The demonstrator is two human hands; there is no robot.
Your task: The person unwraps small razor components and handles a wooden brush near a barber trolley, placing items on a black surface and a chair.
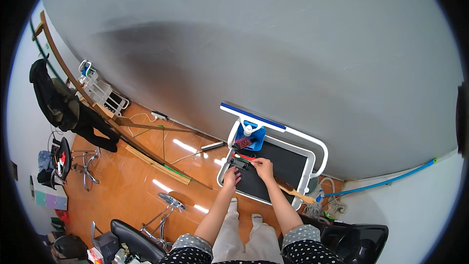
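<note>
My right hand (264, 169) is over the trolley tray, fingers pinched together at the end of small red and green pieces (245, 157). What it grips is too small to make out. Just to the left, my left hand (231, 178) hovers at the tray's near left edge, fingers slightly apart and nothing seen in them. Small dark clip-like pieces (239, 163) lie close to its fingertips. The white-rimmed tray (312, 161) has a black mat (288, 164). A brush with a wooden handle (305, 198) rests across its near right part.
A blue bin (257, 139) with a dark red brush sits in the trolley's far left corner, below the blue and white handle (254, 117). A grey wall stands behind. On the left are a round stool (171, 200) and a wooden-framed mirror (117, 126); a black basin is at lower right.
</note>
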